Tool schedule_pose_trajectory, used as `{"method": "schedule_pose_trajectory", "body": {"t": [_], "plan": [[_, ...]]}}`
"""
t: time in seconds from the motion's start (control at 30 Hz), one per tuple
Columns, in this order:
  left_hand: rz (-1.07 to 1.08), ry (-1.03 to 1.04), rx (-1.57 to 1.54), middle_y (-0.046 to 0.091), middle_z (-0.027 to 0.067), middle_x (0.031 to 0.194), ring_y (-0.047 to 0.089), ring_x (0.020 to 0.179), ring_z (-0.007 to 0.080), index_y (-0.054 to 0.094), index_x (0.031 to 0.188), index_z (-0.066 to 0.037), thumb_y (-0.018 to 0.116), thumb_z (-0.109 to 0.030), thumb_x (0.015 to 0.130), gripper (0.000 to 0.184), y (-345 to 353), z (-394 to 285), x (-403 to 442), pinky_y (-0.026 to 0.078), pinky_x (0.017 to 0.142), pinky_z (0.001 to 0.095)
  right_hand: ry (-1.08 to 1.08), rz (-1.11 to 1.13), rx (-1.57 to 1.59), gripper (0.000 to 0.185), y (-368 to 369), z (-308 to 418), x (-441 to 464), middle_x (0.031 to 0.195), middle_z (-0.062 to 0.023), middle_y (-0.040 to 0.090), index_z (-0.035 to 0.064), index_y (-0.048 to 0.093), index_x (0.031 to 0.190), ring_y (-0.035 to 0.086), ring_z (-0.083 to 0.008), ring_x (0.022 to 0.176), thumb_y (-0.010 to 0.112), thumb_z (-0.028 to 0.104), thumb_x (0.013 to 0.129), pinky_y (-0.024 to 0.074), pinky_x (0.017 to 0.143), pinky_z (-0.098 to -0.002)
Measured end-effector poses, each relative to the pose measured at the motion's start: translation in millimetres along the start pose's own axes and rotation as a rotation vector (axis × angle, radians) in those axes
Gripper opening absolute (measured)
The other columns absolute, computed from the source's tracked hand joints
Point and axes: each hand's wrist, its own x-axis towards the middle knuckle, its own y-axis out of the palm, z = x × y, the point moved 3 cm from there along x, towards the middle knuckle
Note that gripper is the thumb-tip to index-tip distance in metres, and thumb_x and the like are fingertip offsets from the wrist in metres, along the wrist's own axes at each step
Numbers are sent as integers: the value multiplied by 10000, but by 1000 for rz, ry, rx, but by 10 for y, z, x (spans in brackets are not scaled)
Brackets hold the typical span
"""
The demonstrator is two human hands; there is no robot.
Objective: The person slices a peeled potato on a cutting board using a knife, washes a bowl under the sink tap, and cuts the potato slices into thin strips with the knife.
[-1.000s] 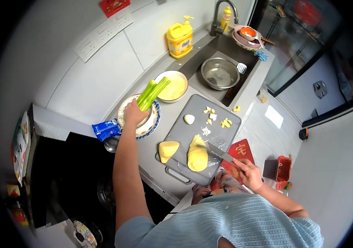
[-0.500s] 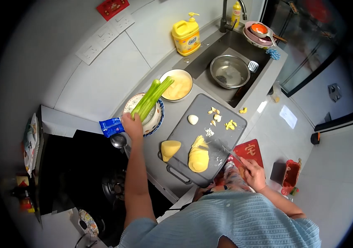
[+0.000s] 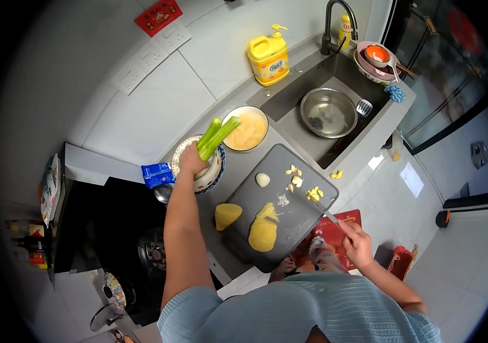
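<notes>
My left hand [image 3: 193, 160] is closed round green celery stalks [image 3: 216, 139], over a bowl [image 3: 214, 173] with a patterned rim. My right hand [image 3: 356, 243] grips a knife [image 3: 330, 215], its blade over the right edge of the grey cutting board [image 3: 296, 223]. On the board are sliced potato [image 3: 263, 235], a potato piece [image 3: 228, 216] at the left edge, a round white piece [image 3: 263, 180], garlic cloves [image 3: 296, 180], chopped white bits [image 3: 283, 200] and small yellow pieces [image 3: 315, 194]. Behind the celery stands a white bowl [image 3: 246, 128] with pale yellow contents.
A metal basin [image 3: 328, 113] sits in the sink [image 3: 290, 108], near a faucet [image 3: 328, 28] and stacked bowls [image 3: 377, 60]. A yellow jug [image 3: 268, 57] stands by the wall. The black stove [image 3: 106, 223], a ladle [image 3: 163, 194] and a blue packet [image 3: 157, 175] are at left.
The celery first rose leftward over the patterned bowl, then its lower ends went behind my left hand. The knife has moved away from the sliced potato toward the board's right edge. The view has shifted.
</notes>
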Motion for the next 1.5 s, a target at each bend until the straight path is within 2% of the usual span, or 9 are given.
{"method": "schedule_pose_trajectory", "body": {"t": [0.43, 0.73, 0.87, 1.0, 1.2, 1.33, 1.4, 1.43, 1.5], "plan": [[-143, -17, -512, 647, 204, 1101, 628, 1028, 339, 410, 1357, -38, 737, -170, 629, 809, -494, -817, 81, 494, 889, 392, 41, -11, 15, 506, -232, -417, 94, 1050, -133, 656, 146, 656, 1211, 656, -291, 755, 582, -36, 745, 540, 665, -370], [26, -472, -123, 571, 183, 1208, 569, 1117, 361, 329, 1410, -101, 725, -434, 704, 875, -110, -1841, 391, 438, 928, 475, -38, 16, 26, 509, -228, -434, 245, 1062, -166, 652, 94, 634, 1231, 668, -270, 832, 547, -103, 769, 534, 713, -317], [-43, -450, -72, 513, 164, 1255, 489, 1186, 357, 303, 1432, -114, 723, -495, 729, 903, 80, -1899, 360, 340, 972, 524, 30, 32, 23, 514, -320, -433, 208, 1087, -168, 648, 103, 641, 1216, 650, -345, 1011, 539, -87, 750, 551, 800, -390], [-111, -374, -92, 537, 165, 1217, 515, 1147, 335, 339, 1411, -82, 713, -574, 724, 924, -8, -1908, 272, 411, 925, 482, 37, 24, 31, 513, -323, -507, 154, 1093, -173, 648, 103, 644, 1215, 652, -346, 1011, 526, -95, 757, 546, 797, -394], [-495, -112, -206, 583, 185, 1170, 548, 1090, 378, 507, 1267, -15, 688, -439, 809, 650, -173, -1405, 7, 444, 934, 457, 27, 22, 47, 498, -300, -423, 213, 1076, -180, 652, 92, 642, 1216, 650, -358, 995, 543, -80, 759, 540, 816, -397], [-760, -359, -308, 569, 248, 1195, 511, 1141, 389, 533, 1210, 80, 693, -269, 792, 568, 117, -81, -357, 395, 997, 467, -45, 5, 13, 515, -214, -426, 210, 1090, -169, 647, 92, 619, 1250, 656, -309, 924, 534, -102, 780, 527, 790, -348], [-656, -775, -252, 617, 274, 1129, 543, 1133, 413, 531, 1188, 101, 675, -246, 800, 541, -20, 162, -704, 405, 996, 468, -54, 11, 12, 510, -186, -368, 230, 1080, -165, 649, 92, 623, 1244, 657, -299, 911, 536, -103, 782, 529, 779, -343], [-646, -774, -252, 617, 274, 1129, 543, 1133, 413, 531, 1188, 101, 675, -246, 800, 541, 113, 414, -710, 405, 996, 468, -65, 10, 8, 504, -178, -342, 216, 1069, -160, 652, 92, 628, 1239, 658, -288, 898, 539, -104, 784, 530, 768, -338], [-230, -811, -419, 672, 240, 874, 684, 708, 366, 607, 1051, 44, 633, -228, 853, 337, 458, 785, -639, 560, 717, 403, -48, 23, 15, 498, -120, -337, 180, 1062, -156, 654, 93, 632, 1233, 657, -279, 880, 539, -104, 785, 529, 758, -330]]}}
